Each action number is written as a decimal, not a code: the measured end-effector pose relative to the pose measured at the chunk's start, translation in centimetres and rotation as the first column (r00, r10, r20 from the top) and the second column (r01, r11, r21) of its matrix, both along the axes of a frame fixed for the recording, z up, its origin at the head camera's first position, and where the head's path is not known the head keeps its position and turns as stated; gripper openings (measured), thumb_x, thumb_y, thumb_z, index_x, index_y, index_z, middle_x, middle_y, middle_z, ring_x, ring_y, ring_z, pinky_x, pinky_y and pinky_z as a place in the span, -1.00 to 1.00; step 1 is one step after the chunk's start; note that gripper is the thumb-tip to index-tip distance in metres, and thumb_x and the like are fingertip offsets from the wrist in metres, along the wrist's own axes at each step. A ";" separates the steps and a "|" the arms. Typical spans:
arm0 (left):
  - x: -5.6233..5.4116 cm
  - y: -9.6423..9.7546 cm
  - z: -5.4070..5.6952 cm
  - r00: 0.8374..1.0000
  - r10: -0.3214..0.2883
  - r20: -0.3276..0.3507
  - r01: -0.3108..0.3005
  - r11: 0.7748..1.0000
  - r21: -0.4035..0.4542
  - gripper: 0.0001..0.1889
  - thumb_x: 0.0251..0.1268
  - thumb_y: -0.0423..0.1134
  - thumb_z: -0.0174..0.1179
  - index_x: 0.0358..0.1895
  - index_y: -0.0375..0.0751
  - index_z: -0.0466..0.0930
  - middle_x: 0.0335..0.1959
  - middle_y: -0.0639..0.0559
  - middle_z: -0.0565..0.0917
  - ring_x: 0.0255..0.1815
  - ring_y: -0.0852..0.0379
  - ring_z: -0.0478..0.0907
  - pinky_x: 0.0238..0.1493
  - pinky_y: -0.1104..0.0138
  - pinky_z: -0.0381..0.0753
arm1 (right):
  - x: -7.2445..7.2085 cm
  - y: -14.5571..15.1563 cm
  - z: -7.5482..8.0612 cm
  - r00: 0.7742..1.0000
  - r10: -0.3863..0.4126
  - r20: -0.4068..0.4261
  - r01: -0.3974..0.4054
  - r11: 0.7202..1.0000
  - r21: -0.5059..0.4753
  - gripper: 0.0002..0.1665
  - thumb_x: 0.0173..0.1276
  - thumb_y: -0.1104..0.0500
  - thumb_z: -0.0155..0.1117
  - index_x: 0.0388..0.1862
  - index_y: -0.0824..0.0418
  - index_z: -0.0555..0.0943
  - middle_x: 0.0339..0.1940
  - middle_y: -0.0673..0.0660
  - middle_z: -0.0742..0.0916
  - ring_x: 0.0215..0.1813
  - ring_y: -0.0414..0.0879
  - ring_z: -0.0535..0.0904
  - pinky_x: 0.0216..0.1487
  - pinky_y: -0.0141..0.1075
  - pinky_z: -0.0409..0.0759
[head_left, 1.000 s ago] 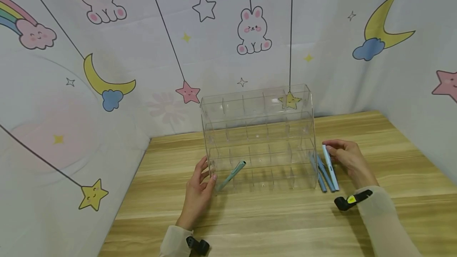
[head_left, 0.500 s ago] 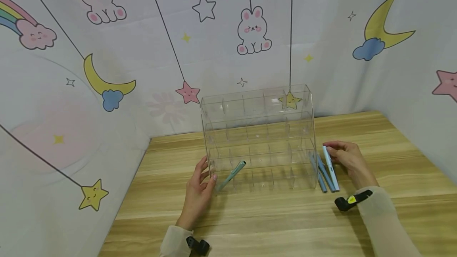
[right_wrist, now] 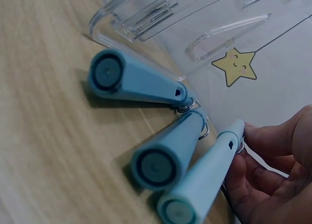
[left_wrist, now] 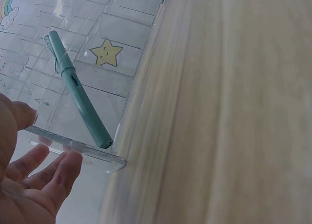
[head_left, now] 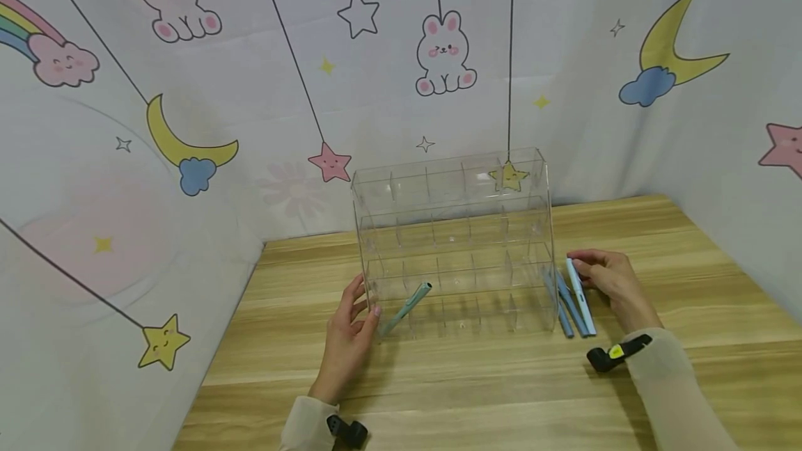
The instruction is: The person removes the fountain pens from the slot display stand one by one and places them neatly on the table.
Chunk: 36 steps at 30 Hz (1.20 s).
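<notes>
A clear acrylic rack [head_left: 454, 266] with tiers of small compartments stands on the table. At its left side, my left hand [head_left: 351, 333] holds the side panel, thumb on the inner face and fingers on the outer. A teal green pen [left_wrist: 84, 103] leans in the lowest left compartment. My right hand [head_left: 612, 280] pinches a light blue pen [right_wrist: 207, 170] near its capped upper end, thumb on one side and fingers beneath; its lower end is at the tabletop. Beside it lie a medium blue pen [right_wrist: 168, 148] and a darker blue pen [right_wrist: 139, 82], next to the rack's right side.
The wood-grain table [head_left: 464, 395] extends in front of the rack and to both sides. Behind stands a white curtain [head_left: 388, 110] printed with bunnies, stars and moons. Each wrist wears a small black camera [head_left: 604, 358].
The upper end of the light blue pen has dipped very slightly together with my right fingers. My left hand, the rack and the other pens have not moved.
</notes>
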<state>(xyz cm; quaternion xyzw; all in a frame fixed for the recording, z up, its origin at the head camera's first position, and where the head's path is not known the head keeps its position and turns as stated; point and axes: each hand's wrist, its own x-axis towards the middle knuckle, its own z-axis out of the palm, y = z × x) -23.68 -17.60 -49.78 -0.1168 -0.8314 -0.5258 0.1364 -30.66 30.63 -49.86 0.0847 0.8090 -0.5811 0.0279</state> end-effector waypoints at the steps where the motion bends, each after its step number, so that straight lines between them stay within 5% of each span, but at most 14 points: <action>1: 0.0 0.0 0.0 1.000 0.000 0.000 0.000 1.000 -0.001 -0.27 0.53 -0.39 0.30 0.68 -0.03 0.26 0.49 -0.34 0.56 0.34 -0.34 0.70 0.01 0.24 0.82 | 0.0 0.0 0.0 1.000 0.001 -0.003 -0.001 1.000 0.002 -0.43 0.70 0.10 0.18 0.49 0.45 0.50 -0.25 -0.41 0.69 -0.21 -0.41 0.62 -0.16 -0.40 0.72; 15: 0.0 0.0 0.0 1.000 0.004 0.007 -0.004 1.000 -0.004 -0.27 0.53 -0.39 0.30 0.68 -0.03 0.26 0.48 -0.33 0.57 0.34 -0.33 0.70 0.01 0.24 0.82 | 0.0 -0.5 -0.5 0.999 -0.024 -0.029 0.024 1.000 0.015 -0.45 0.67 0.12 0.22 0.43 0.48 0.54 -0.28 -0.32 0.74 -0.27 -0.39 0.66 -0.21 -0.39 0.73; 28: 0.0 0.0 0.0 1.000 -0.004 0.003 0.004 1.000 0.004 -0.26 0.54 -0.37 0.30 0.68 0.02 0.25 0.50 -0.32 0.55 0.35 -0.32 0.69 0.02 0.26 0.82 | 0.3 -0.8 -0.5 1.000 -0.020 -0.010 0.020 0.996 0.082 -0.49 0.70 0.10 0.17 0.41 0.42 0.57 -0.04 -0.06 0.77 -0.19 -0.38 0.63 -0.15 -0.38 0.73; 36: 0.0 0.0 0.0 1.000 -0.001 0.007 0.001 1.000 0.006 -0.26 0.54 -0.38 0.30 0.68 0.03 0.26 0.49 -0.31 0.56 0.35 -0.32 0.69 0.02 0.25 0.82 | 0.4 -0.9 -0.4 1.000 -0.021 -0.014 0.022 0.998 0.058 -0.51 0.69 0.14 0.17 0.40 0.44 0.57 -0.11 -0.13 0.78 -0.21 -0.38 0.65 -0.16 -0.39 0.73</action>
